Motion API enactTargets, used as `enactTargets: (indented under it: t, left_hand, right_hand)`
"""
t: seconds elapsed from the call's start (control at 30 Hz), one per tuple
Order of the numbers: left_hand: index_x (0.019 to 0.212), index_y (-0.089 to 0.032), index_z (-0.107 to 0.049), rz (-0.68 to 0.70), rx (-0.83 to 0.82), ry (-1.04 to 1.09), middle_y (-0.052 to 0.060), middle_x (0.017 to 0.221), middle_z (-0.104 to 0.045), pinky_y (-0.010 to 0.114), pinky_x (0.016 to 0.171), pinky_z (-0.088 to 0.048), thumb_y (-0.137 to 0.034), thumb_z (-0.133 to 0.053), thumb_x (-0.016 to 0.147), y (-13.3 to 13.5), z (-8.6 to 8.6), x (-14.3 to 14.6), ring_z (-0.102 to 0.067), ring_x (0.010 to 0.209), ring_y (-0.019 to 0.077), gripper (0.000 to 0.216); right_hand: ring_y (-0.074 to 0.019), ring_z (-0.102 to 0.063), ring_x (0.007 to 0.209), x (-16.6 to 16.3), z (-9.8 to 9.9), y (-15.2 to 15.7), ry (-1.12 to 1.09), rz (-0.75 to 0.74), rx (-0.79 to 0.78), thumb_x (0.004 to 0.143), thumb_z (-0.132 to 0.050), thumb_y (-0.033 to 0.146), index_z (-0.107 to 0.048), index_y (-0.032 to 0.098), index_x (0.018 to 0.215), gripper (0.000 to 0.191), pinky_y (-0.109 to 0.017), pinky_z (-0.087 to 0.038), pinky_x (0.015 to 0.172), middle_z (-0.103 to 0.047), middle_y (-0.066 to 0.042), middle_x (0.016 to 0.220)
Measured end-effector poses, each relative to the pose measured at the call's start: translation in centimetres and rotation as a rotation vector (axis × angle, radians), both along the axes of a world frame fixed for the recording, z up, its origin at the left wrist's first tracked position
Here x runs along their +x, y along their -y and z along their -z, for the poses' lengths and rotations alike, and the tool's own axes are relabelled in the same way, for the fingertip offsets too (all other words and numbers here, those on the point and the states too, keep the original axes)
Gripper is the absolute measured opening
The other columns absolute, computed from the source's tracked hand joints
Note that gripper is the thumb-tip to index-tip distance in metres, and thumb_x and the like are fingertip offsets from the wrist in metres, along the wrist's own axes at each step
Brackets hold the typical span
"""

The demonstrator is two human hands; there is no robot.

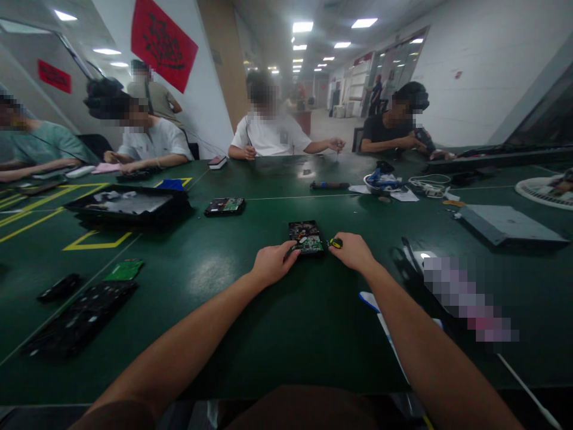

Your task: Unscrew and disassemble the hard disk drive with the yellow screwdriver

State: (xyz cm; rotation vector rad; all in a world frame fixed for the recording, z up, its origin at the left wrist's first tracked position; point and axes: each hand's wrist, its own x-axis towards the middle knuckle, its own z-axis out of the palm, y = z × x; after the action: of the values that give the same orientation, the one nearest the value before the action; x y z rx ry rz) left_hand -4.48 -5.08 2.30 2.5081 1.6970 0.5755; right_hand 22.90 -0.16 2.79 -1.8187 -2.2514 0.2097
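A small black hard drive (305,236) with a green circuit board on top lies on the dark green table (250,334) in front of me. My left hand (274,263) rests at its near left corner, fingers curled against its edge. On the drive's right side, my right hand (353,251) is closed around a yellow-and-black screwdriver (335,243).
A second drive (225,206) and an opened black case (128,206) lie to the left. A keyboard-like panel (80,319) and a green board (124,270) sit near left. A grey box (508,224) and cables (430,182) are on the right. Several people sit around the table's far side.
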Motion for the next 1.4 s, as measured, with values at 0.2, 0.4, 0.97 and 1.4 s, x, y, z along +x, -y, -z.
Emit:
enactTargets:
  t: [0.2, 0.4, 0.97, 1.4]
  left_hand:
    - [0.141, -0.024, -0.062, 0.205, 0.188, -0.001, 0.013, 0.133, -0.066, 0.045, 0.105, -0.048, -0.046, -0.053, 0.102, 0.0, -0.2, 1.2, -0.059, 0.125, 0.0291, 0.045]
    - [0.143, -0.023, -0.059, 0.359, 0.126, -0.012, 0.009, 0.149, -0.06, 0.046, 0.117, -0.039, -0.033, -0.051, 0.105, -0.6, 0.7, 1.9, -0.053, 0.138, 0.0262, 0.041]
    - [0.137, -0.023, -0.065, 0.363, 0.219, 0.001, 0.01, 0.14, -0.065, 0.047, 0.11, -0.043, -0.022, -0.051, 0.104, -1.2, 1.4, 1.4, -0.057, 0.131, 0.0266, 0.036]
    - [0.112, -0.022, -0.075, 0.175, 0.307, -0.063, 0.01, 0.108, -0.066, 0.039, 0.083, -0.046, -0.041, -0.064, 0.098, -0.7, 0.7, 0.7, -0.058, 0.1, 0.0263, 0.025]
  right_hand:
    - [-0.0247, -0.07, 0.095, -0.2, 0.6, -0.4, 0.009, -0.033, 0.022, 0.095, -0.061, 0.039, -0.072, 0.022, 0.101, 0.021, -0.032, -0.049, 0.081, -0.075, -0.01, 0.105]
    - [-0.0235, -0.069, 0.09, -0.3, 0.9, -0.6, -0.007, -0.038, 0.035, 0.096, -0.058, 0.037, -0.07, 0.021, 0.097, 0.02, -0.032, -0.047, 0.08, -0.074, -0.01, 0.101]
    - [-0.0231, -0.067, 0.098, -0.6, 1.1, -0.6, -0.025, -0.037, 0.044, 0.095, -0.062, 0.035, -0.07, 0.02, 0.103, 0.019, -0.031, -0.045, 0.083, -0.072, -0.01, 0.107]
    - [-0.0221, -0.067, 0.091, -0.8, 0.2, 0.0, -0.063, -0.006, -0.043, 0.095, -0.061, 0.034, -0.069, 0.018, 0.097, 0.018, -0.031, -0.044, 0.076, -0.072, -0.011, 0.103]
